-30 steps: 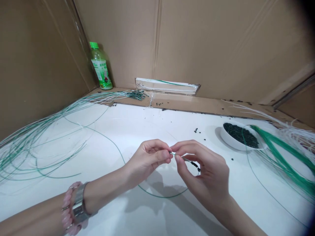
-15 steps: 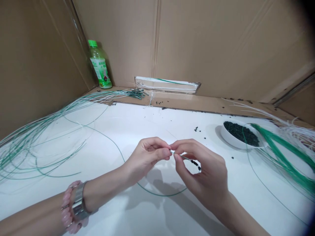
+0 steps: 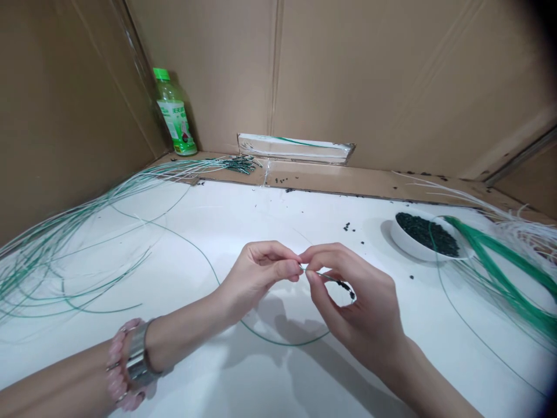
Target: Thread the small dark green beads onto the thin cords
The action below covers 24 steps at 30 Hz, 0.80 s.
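Pinched between the fingertips of both hands is a thin green cord (image 3: 287, 344), which loops below them over the white tabletop and runs off to the left. My left hand (image 3: 265, 276) is closed, thumb against forefinger, near the cord's end; whatever tiny piece sits in that pinch is too small to make out. My right hand (image 3: 359, 307) grips the cord just beside it, the fingertips of both hands almost touching. Several small black beads (image 3: 347, 288) are strung on the cord, showing in the curl of the right hand's fingers.
A white bowl (image 3: 404, 242) of dark beads stands at right, near a bundle of green cords (image 3: 487, 255) and white cords (image 3: 531, 229). More green cords (image 3: 65, 232) spread at left. A green bottle (image 3: 176, 125) stands by the cardboard wall (image 3: 369, 75). Loose beads (image 3: 347, 226) dot the table.
Almost nothing differs. Both hands keep their pinch on the cord, with only a very slight shift of the fingers and the view.
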Tool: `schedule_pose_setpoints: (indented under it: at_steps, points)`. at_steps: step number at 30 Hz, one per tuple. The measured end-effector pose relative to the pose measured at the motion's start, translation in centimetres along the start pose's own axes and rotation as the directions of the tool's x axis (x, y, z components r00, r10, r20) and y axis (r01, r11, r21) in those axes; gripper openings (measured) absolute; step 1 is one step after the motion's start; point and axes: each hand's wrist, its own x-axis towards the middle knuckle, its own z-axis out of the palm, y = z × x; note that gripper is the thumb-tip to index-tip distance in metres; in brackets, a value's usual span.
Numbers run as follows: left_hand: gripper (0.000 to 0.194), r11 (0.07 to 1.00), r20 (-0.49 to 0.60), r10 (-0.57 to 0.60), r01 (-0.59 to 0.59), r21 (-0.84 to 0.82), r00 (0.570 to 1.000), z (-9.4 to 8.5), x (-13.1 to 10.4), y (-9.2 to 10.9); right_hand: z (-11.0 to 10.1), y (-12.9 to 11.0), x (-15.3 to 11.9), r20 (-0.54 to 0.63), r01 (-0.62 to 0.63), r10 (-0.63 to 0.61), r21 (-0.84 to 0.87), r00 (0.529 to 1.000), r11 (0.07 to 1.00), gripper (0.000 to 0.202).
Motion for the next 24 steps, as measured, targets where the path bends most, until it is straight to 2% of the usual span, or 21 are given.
schedule_pose_setpoints:
  at_steps: [4,7,14,24]
  points:
    - [0.008,0.988,0.021,0.094,-0.096,0.121,0.995,-0.16,-0.06,0.04,-0.05,-0.22,0.08,-0.014,-0.067,0.067,0.028,0.998,0.997,0.011]
    - [0.007,0.978,0.037,0.122,-0.127,0.164,0.992,-0.16,-0.17,-0.08,0.01,-0.25,0.13,-0.008,-0.090,0.091,0.057,0.996,0.994,0.011]
    - [0.009,0.985,0.006,0.124,-0.124,0.118,0.992,-0.13,-0.21,-0.44,0.06,-0.14,0.00,-0.019,-0.120,0.123,0.109,0.992,0.987,0.011]
    - [0.010,0.994,-0.029,0.082,-0.080,0.071,0.996,0.20,-0.27,-0.26,0.07,-0.22,0.16,-0.034,-0.106,0.109,0.080,0.993,0.991,0.013]
